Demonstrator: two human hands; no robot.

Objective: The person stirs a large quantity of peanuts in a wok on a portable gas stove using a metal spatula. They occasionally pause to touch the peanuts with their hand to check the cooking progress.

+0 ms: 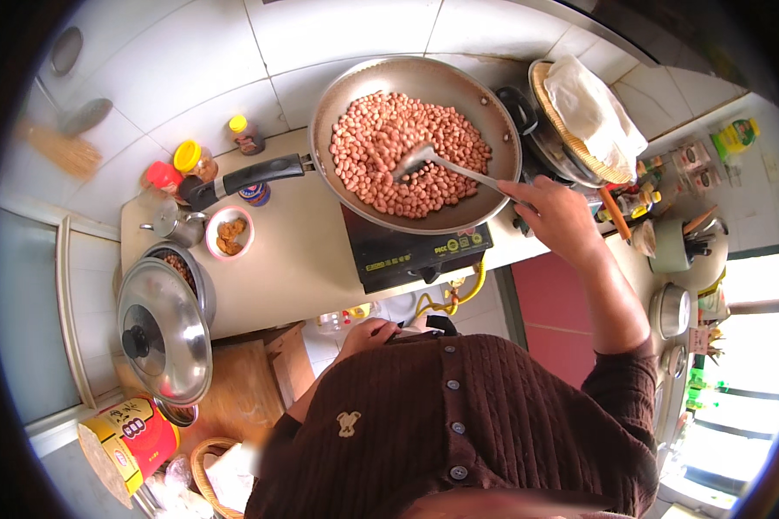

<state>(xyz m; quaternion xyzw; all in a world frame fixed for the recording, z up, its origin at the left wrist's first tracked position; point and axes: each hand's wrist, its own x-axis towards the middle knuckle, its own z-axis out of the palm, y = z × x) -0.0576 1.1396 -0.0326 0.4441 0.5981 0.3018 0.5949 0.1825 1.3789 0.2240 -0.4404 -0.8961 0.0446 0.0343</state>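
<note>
The right hand [556, 212] is closed around the far end of a metal spatula [441, 164], fingers wrapped on the handle. The spatula's long axis runs from that hand up and away to its left, and its blade end rests down among the peanuts [407, 151], near the middle of the pile. Gripping the very end of the long handle seems meant to keep the hand outside the rim of the wok [337, 95], away from the heat.

The wok sits on a black induction cooker [407, 253] just below and left of the right hand, its black handle [251, 176] pointing further left towards a group of jars [195, 160] and a small bowl of snacks [230, 233]. The peanuts, pink-skinned, lie in a broad layer across the wok's base.

The left hand [365, 333] hangs low by the body, near the counter's front edge, holding nothing that shows; whether its fingers are curled or spread I cannot tell. Beyond it to the left, a steel lid [164, 333] rests tilted on a pot.
</note>
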